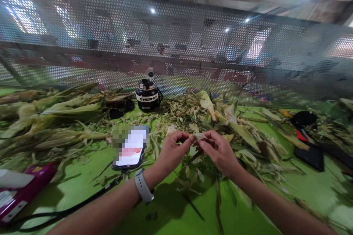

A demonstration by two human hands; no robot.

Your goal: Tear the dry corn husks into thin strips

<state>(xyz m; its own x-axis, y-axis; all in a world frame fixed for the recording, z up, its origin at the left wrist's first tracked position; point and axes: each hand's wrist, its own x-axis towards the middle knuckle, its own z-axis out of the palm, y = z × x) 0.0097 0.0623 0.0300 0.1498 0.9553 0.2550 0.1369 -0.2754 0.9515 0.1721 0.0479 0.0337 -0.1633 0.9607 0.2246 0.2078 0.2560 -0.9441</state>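
Observation:
Between my two hands is a small pale piece of corn husk (200, 137), pinched from both sides above the green table. My left hand (176, 147) grips its left edge between thumb and forefinger. On the other side, my right hand (217, 150) pinches the right edge the same way. Beneath and behind the hands lies a heap of torn husk scraps (190, 110), with a larger husk (209, 104) on top. A few pale shreds hang just below the fingers.
Whole husked stalks (66, 110) pile up at the left. A phone (131, 148) with a lit screen lies left of my hands, near a black jug (149, 95). A purple device (30, 187) sits front left, a dark phone (309, 156) at right. A perforated metal screen (176, 44) stands behind.

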